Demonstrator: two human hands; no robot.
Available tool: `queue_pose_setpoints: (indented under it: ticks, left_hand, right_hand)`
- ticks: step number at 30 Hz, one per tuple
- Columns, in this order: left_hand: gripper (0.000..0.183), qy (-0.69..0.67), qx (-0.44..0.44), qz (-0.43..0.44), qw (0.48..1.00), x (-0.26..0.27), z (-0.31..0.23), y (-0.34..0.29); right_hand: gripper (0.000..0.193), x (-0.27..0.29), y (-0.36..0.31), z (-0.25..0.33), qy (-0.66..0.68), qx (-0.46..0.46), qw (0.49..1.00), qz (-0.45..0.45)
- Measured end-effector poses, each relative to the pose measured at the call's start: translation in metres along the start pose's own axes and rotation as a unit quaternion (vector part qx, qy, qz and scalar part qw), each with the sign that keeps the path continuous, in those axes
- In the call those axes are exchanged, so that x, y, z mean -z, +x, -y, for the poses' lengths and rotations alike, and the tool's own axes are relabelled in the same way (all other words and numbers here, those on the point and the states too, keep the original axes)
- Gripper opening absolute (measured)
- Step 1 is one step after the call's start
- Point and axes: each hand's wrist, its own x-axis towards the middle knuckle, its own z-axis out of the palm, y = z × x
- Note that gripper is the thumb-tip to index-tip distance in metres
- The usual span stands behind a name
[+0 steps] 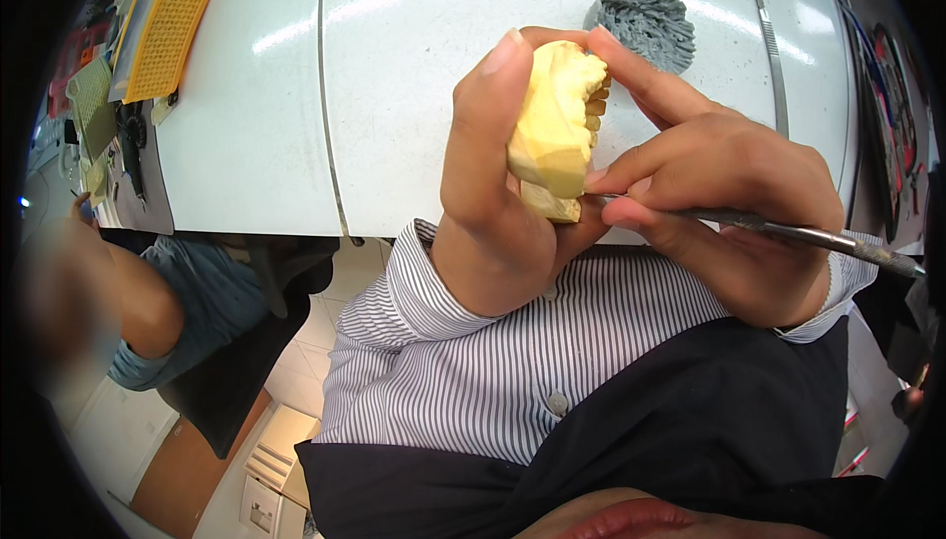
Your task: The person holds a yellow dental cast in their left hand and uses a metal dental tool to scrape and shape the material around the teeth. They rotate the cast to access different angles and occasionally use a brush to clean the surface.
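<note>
A grey ridged lump (645, 27) is sitting far right on the surface (241, 145); a slim metal tool (772, 61) is lying right of it. A yellow basket (171, 34) is standing far left, and someone's blue clothing (217, 293) is showing nearer.

One fisheye view is looking steeply down from head height, facing the white table (414, 125), viewing the left hand (483, 194) and right hand (744, 174) closely, and catching the striped shirt (424, 391) below.
</note>
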Motion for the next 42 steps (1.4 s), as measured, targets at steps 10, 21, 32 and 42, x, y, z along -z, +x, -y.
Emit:
queue_pose_setpoints:
  ticks: [10, 21, 32, 42]
  left_hand:
    - [0.082, -0.004, 0.128, 0.06, 0.99, 0.018, -0.002, -0.002]
    - [0.078, -0.177, 0.21, 0.086, 0.958, 0.028, 0.004, 0.002]
    - [0.081, -0.155, 0.14, 0.128, 0.969, 0.034, 0.008, 0.002]
    - [0.088, -0.039, 0.047, 0.091, 0.994, 0.024, 0.011, -0.001]
  right_hand:
    - [0.01, -0.005, 0.006, -0.01, 0.05, 0.028, 0.996, -0.068]
    - [0.007, -0.012, 0.005, -0.006, 0.21, -0.107, 0.938, -0.255]
    - [0.017, -0.006, 0.012, -0.002, -0.024, 0.03, 0.998, -0.052]
    - [0.023, -0.002, 0.009, -0.004, -0.001, 0.024, 0.999, 0.025]
